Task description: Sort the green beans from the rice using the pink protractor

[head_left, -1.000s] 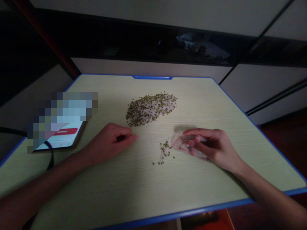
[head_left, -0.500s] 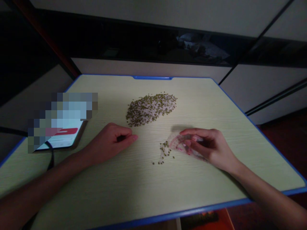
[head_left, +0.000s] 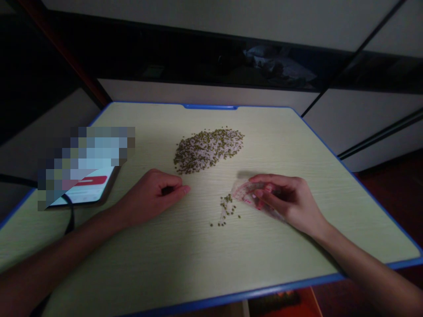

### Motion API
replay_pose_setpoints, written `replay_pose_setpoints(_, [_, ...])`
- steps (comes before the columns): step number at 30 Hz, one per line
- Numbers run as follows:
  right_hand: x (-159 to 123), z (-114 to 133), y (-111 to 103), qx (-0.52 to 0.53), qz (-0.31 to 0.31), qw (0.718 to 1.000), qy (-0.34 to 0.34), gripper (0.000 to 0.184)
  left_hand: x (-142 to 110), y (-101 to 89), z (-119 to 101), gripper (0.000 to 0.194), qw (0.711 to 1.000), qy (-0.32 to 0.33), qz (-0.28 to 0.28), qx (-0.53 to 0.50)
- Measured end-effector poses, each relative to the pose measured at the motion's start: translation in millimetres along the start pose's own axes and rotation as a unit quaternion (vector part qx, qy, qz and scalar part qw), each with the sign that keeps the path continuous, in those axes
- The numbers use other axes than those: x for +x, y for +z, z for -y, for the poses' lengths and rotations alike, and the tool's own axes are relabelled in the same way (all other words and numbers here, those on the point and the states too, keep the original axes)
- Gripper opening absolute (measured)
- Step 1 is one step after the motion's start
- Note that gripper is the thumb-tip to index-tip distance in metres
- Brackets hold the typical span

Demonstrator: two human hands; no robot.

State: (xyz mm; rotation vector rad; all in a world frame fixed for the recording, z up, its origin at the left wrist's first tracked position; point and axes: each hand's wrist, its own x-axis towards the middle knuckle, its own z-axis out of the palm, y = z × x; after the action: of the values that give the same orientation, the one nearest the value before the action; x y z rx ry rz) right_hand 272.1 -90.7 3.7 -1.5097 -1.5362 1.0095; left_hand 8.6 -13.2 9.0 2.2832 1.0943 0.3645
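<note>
Edging [head_left: 264,291], blue, bounds the near side of the pale tabletop [head_left: 185,264]. Right hand [head_left: 297,202]: thumb and fingers pinch a transparent piece [head_left: 242,192] with pink markings; the piece extends from the fingertips toward the left hand [head_left: 155,193]. Small cluster [head_left: 227,205] of green beans and white grains: lies on the tabletop just beside the piece's left edge, between the hands. Left hand: loosely clenched on the tabletop; whether it encloses anything cannot be told. Device [head_left: 84,193] with lit screen: lies beyond the left forearm. Main pile [head_left: 208,150] of beans and grains: lies beyond both hands, near the left knuckles. Blue handle [head_left: 210,107]: sits at the tabletop's far edge.
</note>
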Motion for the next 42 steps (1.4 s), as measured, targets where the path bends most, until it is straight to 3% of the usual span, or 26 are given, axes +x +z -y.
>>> replay_pose_setpoints(17, [0.7, -3.4, 3.4, -0.048, 0.017, 0.997, -0.059, 0.025, 0.2, -0.4, -0.8, 0.037, 1.000, -0.025, 0.012, 0.001])
replay_pose_setpoints(26, [2.7, -3.0, 4.8, -0.002, -0.015, 1.000, 0.000, 0.027, -0.6, 1.4, 1.3, 0.037, 1.000, -0.020, 0.012, 0.003])
replay_pose_setpoints(34, [4.4, -4.3, 6.5, 0.014, -0.009, 1.000, 0.008, 0.028, 0.0, 1.0, 0.7, 0.037, 1.000, -0.023, 0.012, 0.002])
replay_pose_setpoints(42, [14.2, -3.3, 4.6, -0.018, 0.032, 0.998, -0.058, 0.026, 1.3, 1.3, 0.9, 0.037, 1.000, -0.020, 0.006, -0.001])
